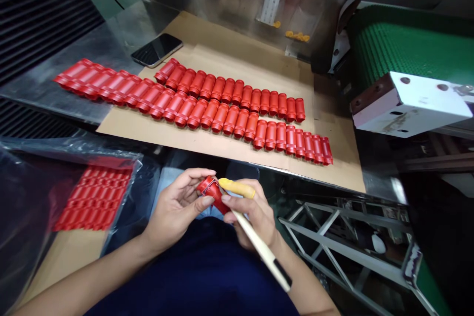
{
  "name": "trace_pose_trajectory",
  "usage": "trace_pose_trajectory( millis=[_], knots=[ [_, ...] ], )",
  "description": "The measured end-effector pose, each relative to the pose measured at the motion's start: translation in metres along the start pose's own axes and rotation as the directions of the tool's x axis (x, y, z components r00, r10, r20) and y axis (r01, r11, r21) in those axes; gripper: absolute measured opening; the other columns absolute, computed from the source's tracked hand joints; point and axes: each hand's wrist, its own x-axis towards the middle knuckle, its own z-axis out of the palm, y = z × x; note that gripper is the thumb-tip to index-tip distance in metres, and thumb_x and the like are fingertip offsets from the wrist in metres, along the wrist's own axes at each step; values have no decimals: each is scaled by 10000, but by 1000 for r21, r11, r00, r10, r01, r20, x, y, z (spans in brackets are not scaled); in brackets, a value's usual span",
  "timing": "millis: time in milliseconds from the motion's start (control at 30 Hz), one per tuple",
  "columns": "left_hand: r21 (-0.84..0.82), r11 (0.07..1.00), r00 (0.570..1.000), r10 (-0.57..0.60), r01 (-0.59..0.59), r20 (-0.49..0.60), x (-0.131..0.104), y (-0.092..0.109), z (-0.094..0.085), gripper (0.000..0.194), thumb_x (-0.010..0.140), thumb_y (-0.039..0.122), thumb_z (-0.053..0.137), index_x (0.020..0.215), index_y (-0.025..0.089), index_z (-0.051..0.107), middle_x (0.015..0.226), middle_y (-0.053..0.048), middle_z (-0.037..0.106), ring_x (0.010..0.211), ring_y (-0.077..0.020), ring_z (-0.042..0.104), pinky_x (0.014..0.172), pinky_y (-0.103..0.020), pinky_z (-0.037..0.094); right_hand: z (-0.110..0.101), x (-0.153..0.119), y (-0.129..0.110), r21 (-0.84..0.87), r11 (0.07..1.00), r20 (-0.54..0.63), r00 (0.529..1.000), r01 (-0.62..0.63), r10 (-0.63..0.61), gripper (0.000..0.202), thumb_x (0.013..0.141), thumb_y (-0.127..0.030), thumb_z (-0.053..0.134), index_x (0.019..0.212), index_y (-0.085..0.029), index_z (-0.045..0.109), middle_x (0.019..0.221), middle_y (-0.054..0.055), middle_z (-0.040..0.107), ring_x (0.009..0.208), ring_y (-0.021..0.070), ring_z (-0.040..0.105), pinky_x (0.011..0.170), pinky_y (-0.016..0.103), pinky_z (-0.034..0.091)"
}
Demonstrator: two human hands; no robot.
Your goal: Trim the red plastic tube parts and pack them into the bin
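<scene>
Lower ctr of frame: a person's L hand (172,210) pinches a tilted red tube (214,191), seemingly steadying its rim for the cream-handled tool (262,251) gripped in the R hand (257,212), w/ tube rows (198,112) on the tabletop (120,34) above, likely for quick reach.

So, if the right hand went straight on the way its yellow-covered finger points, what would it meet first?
Most likely the red piece in the left hand: the right hand's yellow-covered finger points at its upper end. The left hand probably comes next, though depth is unclear.
</scene>
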Motion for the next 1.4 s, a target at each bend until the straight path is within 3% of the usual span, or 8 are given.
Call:
trace_pose_trajectory(
  millis=[100,300,500,700,900,1033,1200,1400],
  knots=[
    [-39,999,999,-29,31,45,-1,-4,-4,412,974,194,831,1361,316,759,1210,-45,796,1076,-166,777,952,-192,623,2,-1,-2,102,988,-82,989,-117,126,251,1133,-432,607,1296,-270,709,1188,107,813,1152,273,731,954,464,667],
    [18,1000,999,9,-10,31,2,0,-2,407,978,191,830,1357,315,750,1189,-35,800,1048,-148,783,932,-177,619,-1,0,-4,180,975,-77,986,-133,149,226,1119,-405,649,1270,-271,750,1223,114,808,1142,268,757,950,453,675],
    [258,934,968,251,-249,27,1,-6,0,489,912,117,868,1356,286,748,1244,-61,746,1109,-196,761,984,-269,620,-12,11,-11,-27,990,-76,988,-139,137,309,1015,-37,680,1246,-217,779,1190,122,765,1034,216,764,909,344,672],
    [437,757,874,437,-485,214,0,-8,-5,629,905,15,822,1464,266,681,1290,-104,720,1190,-252,694,1024,-382,598,-18,30,-7,21,980,130,973,-197,193,197,1033,-135,747,1216,-184,806,1020,96,784,888,179,743,794,290,645],
    [420,729,841,444,-540,310,1,-4,-10,633,913,32,830,1487,240,660,1233,-97,737,1106,-223,713,984,-344,591,-27,44,0,226,887,284,898,-402,335,90,1017,-190,783,954,-189,847,888,58,812,800,170,732,755,289,597],
    [381,784,865,385,-490,322,1,-6,-14,612,922,58,833,1473,270,674,1225,-90,735,1115,-226,713,973,-333,589,-31,48,-2,204,890,345,881,-407,324,149,1036,-197,747,905,-189,817,852,45,793,789,168,706,743,285,575],
    [344,867,931,311,-361,194,0,-7,-11,565,905,79,857,1403,315,735,1248,-78,732,1160,-228,708,984,-301,591,-20,41,-10,-129,975,270,939,-183,212,150,1086,-157,587,1031,-155,727,915,81,717,809,190,658,759,322,550],
    [-8,999,998,-32,33,57,2,-1,-13,431,933,232,877,1348,310,789,1146,-68,800,1014,-205,772,914,-259,621,-28,38,-9,-181,978,215,966,-108,146,94,1059,-146,582,1031,-190,660,908,56,700,811,185,641,730,304,523]
  ],
)
